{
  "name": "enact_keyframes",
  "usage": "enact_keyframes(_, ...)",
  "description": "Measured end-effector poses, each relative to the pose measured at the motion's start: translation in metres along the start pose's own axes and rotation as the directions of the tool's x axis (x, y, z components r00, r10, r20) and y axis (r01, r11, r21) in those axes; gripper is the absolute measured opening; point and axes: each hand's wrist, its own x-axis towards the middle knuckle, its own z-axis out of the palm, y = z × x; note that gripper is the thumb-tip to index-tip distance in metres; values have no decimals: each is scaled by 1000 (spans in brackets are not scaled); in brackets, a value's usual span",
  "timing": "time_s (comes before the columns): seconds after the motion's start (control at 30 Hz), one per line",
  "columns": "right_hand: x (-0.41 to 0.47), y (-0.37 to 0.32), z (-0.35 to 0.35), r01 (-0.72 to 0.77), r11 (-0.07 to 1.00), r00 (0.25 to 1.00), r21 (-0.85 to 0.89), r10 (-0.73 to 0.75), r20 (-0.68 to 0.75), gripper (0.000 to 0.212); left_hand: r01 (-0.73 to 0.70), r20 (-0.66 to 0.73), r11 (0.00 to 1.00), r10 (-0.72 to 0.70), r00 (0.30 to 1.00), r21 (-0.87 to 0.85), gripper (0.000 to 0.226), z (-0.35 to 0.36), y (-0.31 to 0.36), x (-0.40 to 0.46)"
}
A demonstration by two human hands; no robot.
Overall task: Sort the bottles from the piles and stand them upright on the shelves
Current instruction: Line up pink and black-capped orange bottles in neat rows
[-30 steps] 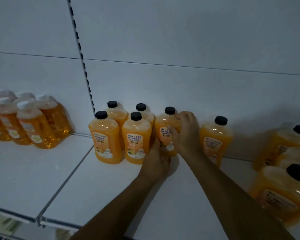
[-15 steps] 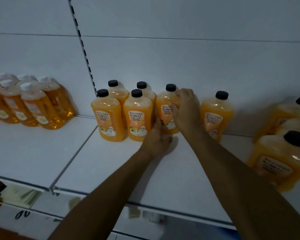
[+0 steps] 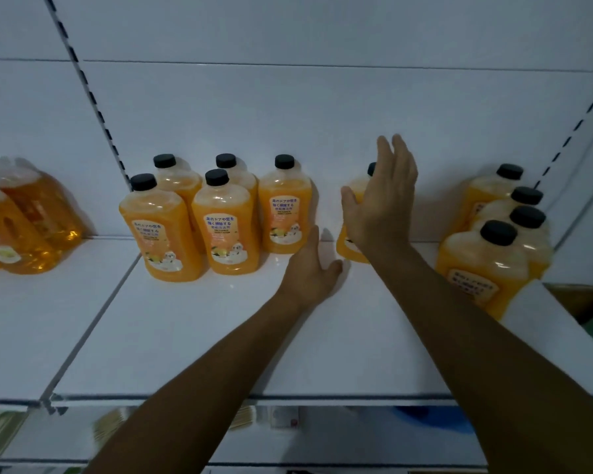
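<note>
The right hand [image 3: 379, 200] is wide open with straight fingers and holds nothing; just behind it an orange bottle [image 3: 351, 230] stands on the white shelf [image 3: 220, 336], black cap up. The left hand [image 3: 310, 271] is open too, flat near the shelf, holding nothing. Just left of it, a labeled bottle [image 3: 285, 213] stands straight up, cap on top, beside four more.
</note>
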Motion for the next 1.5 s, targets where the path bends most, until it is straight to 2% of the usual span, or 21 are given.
enact_keyframes(0.1,-2,20,-1,-165,985,977,55,156,147,78,14,103,1000,-12,995,-22,77,4,3,8)
enact_keyframes(0.2,-5,29,-2,-282,955,929,96,246,276,72,-77,173,993,92,981,-95,66,9,9,11)
enact_keyframes(0.27,-5,32,-4,-274,958,934,89,243,261,65,-130,190,981,156,969,-144,59,10,11,12)
enact_keyframes(0.33,-4,32,-7,-267,959,944,96,241,224,60,-131,177,975,162,971,-177,54,9,12,11)
enact_keyframes(0.53,-10,21,-7,-166,961,962,220,109,250,57,-123,15,965,130,991,-233,38,-7,2,-7)
enact_keyframes(0.7,-7,1,1,-167,918,930,359,26,367,54,-95,-224,986,63,973,-136,29,-36,-13,-26)
enact_keyframes(0.83,-9,-19,15,-145,907,902,396,-43,429,55,0,-374,998,25,927,66,29,-54,-27,-38)
enact_keyframes(0.97,-12,-29,27,-144,870,897,472,-87,433,54,-59,-388,990,106,916,132,33,-63,-37,-49)
enact_keyframes(1.1,-12,-27,33,-105,882,901,460,-111,419,52,-121,-371,972,191,909,204,37,-63,-41,-55)
enact_keyframes(1.23,-15,-21,35,-37,896,908,443,-155,389,53,-88,-364,950,199,910,300,48,-60,-40,-56)
enact_keyframes(1.5,-23,-20,38,0,888,922,461,-178,343,53,-55,-349,913,210,913,405,48,-58,-39,-58)
